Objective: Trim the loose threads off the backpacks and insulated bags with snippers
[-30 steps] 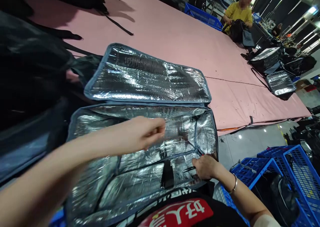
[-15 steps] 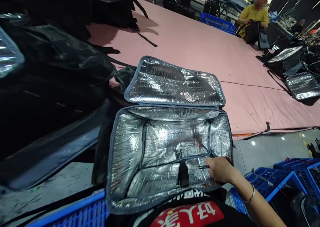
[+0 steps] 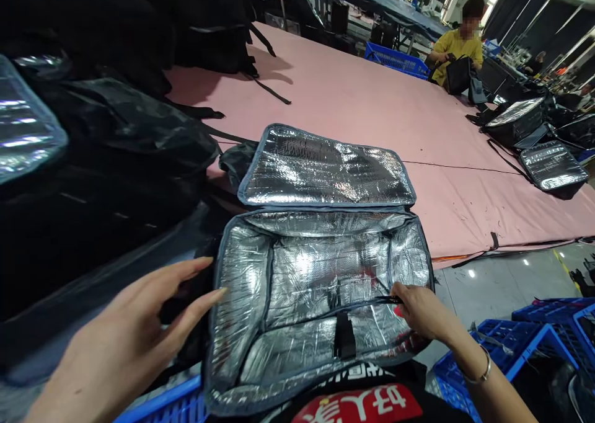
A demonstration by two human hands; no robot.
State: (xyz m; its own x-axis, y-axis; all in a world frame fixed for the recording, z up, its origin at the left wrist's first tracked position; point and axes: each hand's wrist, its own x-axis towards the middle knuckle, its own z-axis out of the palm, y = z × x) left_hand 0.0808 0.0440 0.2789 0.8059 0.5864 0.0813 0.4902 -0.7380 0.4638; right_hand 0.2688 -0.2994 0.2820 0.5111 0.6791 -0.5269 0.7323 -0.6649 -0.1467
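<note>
while a pink tabletop (image 3: 344, 106) stretches away, an open silver-lined bag (image 3: 244, 286) sits at its near edge.
its lid (image 3: 325, 172) lies folded back toward the tabletop; the left hand (image 3: 125, 330), thumb and fingers apart, is at the bag's left rim, contact unclear; the right hand (image 3: 423, 311), at the bag's right end, is clamped on a slim dark tool (image 3: 387, 299).

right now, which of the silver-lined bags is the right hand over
The central open bag, lid laid back: the right hand is over its right side. The bags at far right lie well away from it.
</note>
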